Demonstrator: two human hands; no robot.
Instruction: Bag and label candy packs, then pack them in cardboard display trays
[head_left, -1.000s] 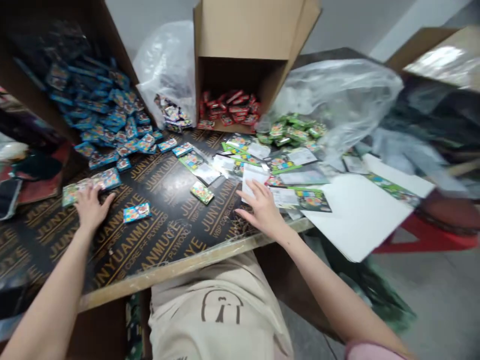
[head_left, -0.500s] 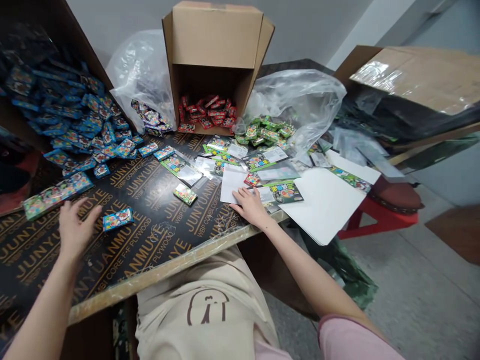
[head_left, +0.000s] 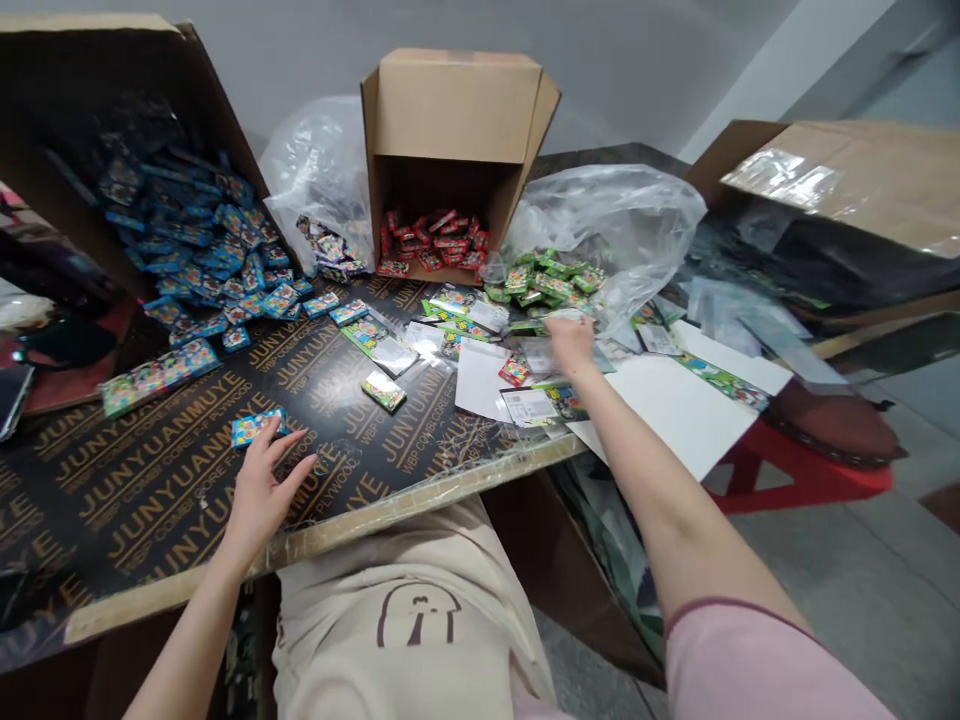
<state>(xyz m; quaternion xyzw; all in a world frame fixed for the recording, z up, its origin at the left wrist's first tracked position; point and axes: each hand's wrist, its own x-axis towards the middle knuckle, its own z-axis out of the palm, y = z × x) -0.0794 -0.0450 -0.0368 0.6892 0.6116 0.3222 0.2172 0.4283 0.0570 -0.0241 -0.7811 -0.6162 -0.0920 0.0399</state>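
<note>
My left hand (head_left: 266,475) hovers over the front left of the table with fingers spread and nothing in them. Just beyond its fingertips lies a small blue printed box (head_left: 253,428). Farther left is a row of several small boxes (head_left: 161,376) set end to end. My right hand (head_left: 571,343) is closed over the pile of clear plastic bags with green printed headers (head_left: 379,345); what its fingers pinch is hidden. Near that wrist, a small red box (head_left: 514,369) rests at the edge of a white sheet (head_left: 480,378). A green and white box (head_left: 383,390) lies mid-table.
An open carton (head_left: 459,110) at the back holds red boxes. Blue boxes (head_left: 217,245) spill from a larger carton at left. Green boxes (head_left: 551,280) lie before a clear plastic sack (head_left: 622,205). White sheets (head_left: 667,400) overhang the table's right edge, above a red stool (head_left: 825,480).
My left hand has moved right, from beside the row of boxes to the single blue box. My right hand has moved away from the white sheet, farther back onto the bags, and its fingers have closed.
</note>
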